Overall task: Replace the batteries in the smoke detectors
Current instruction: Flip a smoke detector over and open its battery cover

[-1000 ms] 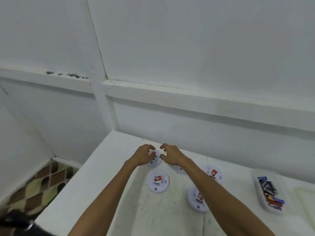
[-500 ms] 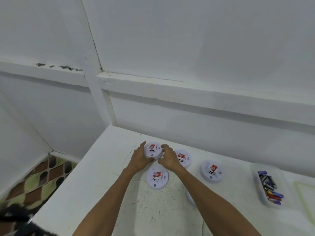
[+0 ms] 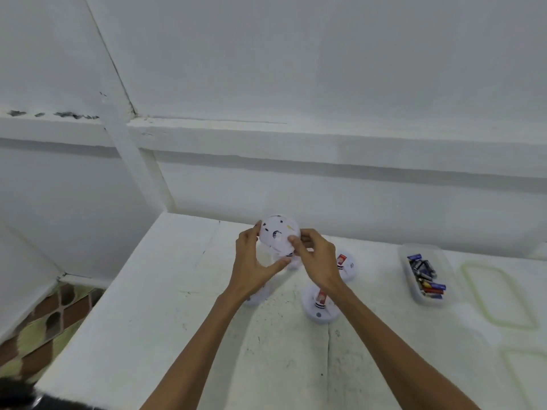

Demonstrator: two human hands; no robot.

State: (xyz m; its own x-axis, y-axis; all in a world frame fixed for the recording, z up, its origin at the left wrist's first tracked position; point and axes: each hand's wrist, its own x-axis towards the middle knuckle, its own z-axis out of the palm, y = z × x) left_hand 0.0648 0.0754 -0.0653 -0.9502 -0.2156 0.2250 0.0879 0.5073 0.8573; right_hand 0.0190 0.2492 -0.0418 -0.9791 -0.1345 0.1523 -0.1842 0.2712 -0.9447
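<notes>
In the head view, a white smoke detector (image 3: 278, 235) is held above the table (image 3: 177, 321), with a side bearing small dark marks turned to the camera. Its left edge and underside are gripped by the curled fingers of the left hand (image 3: 251, 269), and its right edge is pinched by the right hand (image 3: 319, 261). A second detector (image 3: 320, 304) and a third detector (image 3: 347, 263) are seen lying on the table beside the right forearm. Batteries (image 3: 426, 276) are kept in a clear container (image 3: 442, 257) well apart to the right.
</notes>
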